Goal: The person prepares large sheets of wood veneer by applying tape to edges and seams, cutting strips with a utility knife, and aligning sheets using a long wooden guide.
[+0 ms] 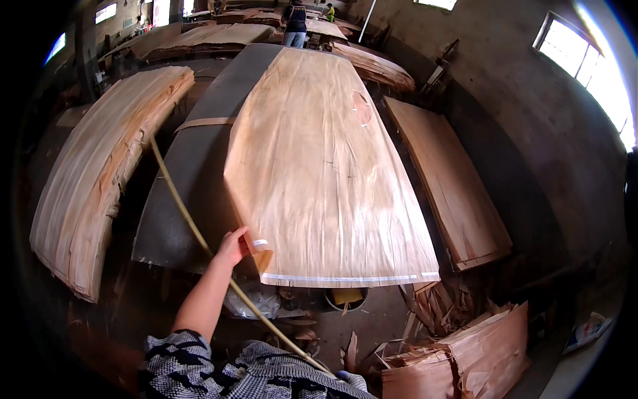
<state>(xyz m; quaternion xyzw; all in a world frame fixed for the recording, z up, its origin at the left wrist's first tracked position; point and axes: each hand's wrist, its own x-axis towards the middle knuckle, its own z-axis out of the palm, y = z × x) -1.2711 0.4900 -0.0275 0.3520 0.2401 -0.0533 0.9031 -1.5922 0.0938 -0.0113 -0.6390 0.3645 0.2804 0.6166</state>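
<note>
Left hand point(232, 247) is extended forward and closed in a pinch on the near left corner of the top veneer sheet point(325, 173); thumb and fingers fold over the curled corner, which carries a short strip of pale tape. The sheet lies flat along the dark work table point(193, 166), its near edge overhanging toward the person and edged with a thin pale tape line. The right hand point(350, 379) shows only at the lower edge, in a blue glove; whether it is closed cannot be told. A long thin stick point(199, 233) runs from that hand diagonally toward the far left, passing under the left forearm.

Judgement: the corner is thin and already curling, so the hold should stay light and spread across the edge, and any pull should run level with the table to avoid splitting along the grain.

Veneer stacks lie to the left point(93, 179) and right point(445, 179). Offcuts point(458, 352) are piled near right. Another person point(294, 23) stands at the far end.
</note>
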